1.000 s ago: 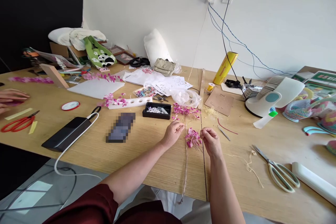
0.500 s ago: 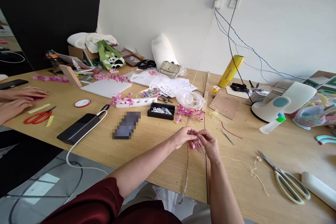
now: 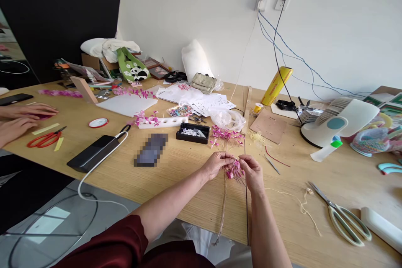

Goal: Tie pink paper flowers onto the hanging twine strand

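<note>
From the head camera, the left hand (image 3: 216, 164) and the right hand (image 3: 253, 170) met over the tabletop (image 3: 188, 192), both pinching a small pink flower cluster (image 3: 234, 170) between their fingertips. A twine-wrapped stem (image 3: 223, 207) ran from the cluster straight back toward the person, its long axis lying between the two forearms. More pink flowers (image 3: 224, 135) lay just beyond the hands; scissors (image 3: 341, 213) rested well apart to the right.
</note>
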`<state>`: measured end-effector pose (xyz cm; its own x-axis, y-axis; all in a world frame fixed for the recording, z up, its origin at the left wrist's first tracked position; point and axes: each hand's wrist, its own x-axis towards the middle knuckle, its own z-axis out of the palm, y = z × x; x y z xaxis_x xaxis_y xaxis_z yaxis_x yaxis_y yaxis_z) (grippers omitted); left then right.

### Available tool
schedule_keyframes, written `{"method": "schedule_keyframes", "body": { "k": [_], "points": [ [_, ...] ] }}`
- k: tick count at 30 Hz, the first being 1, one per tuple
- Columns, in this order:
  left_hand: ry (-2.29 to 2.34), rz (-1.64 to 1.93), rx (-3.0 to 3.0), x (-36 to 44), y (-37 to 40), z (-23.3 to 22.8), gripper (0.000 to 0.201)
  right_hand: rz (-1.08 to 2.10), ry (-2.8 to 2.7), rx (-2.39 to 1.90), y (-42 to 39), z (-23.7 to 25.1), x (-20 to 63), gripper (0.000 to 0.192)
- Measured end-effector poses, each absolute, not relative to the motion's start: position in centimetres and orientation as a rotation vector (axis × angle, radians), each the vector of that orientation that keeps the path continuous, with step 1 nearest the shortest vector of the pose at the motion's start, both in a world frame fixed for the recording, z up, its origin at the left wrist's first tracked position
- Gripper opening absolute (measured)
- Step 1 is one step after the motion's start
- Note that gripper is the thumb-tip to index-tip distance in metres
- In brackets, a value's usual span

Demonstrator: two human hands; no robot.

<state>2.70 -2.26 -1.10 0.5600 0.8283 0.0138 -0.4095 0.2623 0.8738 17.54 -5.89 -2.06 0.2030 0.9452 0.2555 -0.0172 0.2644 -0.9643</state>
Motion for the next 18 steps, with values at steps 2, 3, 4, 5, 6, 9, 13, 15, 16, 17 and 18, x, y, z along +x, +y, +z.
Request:
{"method": "schedule_keyframes", "body": {
  "k": [2, 3, 4, 5, 6, 9, 13, 15, 16, 17, 18],
  "points": [
    [0.478, 0.858, 0.992, 2.7, -2.4, -1.2, 0.030, 0.934, -1.163, -1.065, -6.0, -1.8, 17.2, 0.014],
    [0.463, 0.838, 1.005, 2.8, -2.5, -1.2, 0.030, 0.956, -1.170, -1.058, -6.1, -1.7, 17.0, 0.014],
    [0.452, 0.819, 1.018, 2.8, -2.6, -1.3, 0.030, 0.976, -1.179, -1.053, -6.2, -1.6, 16.8, 0.013],
    [0.446, 0.802, 1.031, 2.9, -2.7, -1.3, 0.031, 0.990, -1.189, -1.054, -6.2, -1.5, 16.6, 0.012],
    [0.446, 0.790, 1.042, 2.9, -2.7, -1.3, 0.031, 0.994, -1.201, -1.059, -6.3, -1.5, 16.6, 0.012],
    [0.487, 0.843, 1.027, 2.6, -2.4, -1.2, 0.029, 0.911, -1.199, -1.098, -6.0, -1.9, 16.9, 0.015],
    [0.505, 1.024, 0.876, 1.6, -1.3, -1.2, 0.025, 0.675, -1.221, -1.244, -5.4, -2.7, 17.7, 0.016],
    [0.485, 1.063, 0.789, 1.2, -0.7, -1.5, 0.026, 0.529, -1.376, -1.388, -5.1, -3.1, 17.9, 0.014],
    [0.477, 1.071, 0.749, 1.0, -0.4, -1.7, 0.026, 0.455, -1.474, -1.459, -5.0, -3.3, 17.9, 0.013],
    [0.470, 1.070, 0.712, 0.9, -0.2, -1.9, 0.027, 0.386, -1.570, -1.516, -4.9, -3.5, 17.8, 0.013],
    [0.461, 1.069, 0.680, 0.8, -0.1, -2.2, 0.028, 0.329, -1.654, -1.550, -4.9, -3.6, 17.7, 0.014]
  ]
}}
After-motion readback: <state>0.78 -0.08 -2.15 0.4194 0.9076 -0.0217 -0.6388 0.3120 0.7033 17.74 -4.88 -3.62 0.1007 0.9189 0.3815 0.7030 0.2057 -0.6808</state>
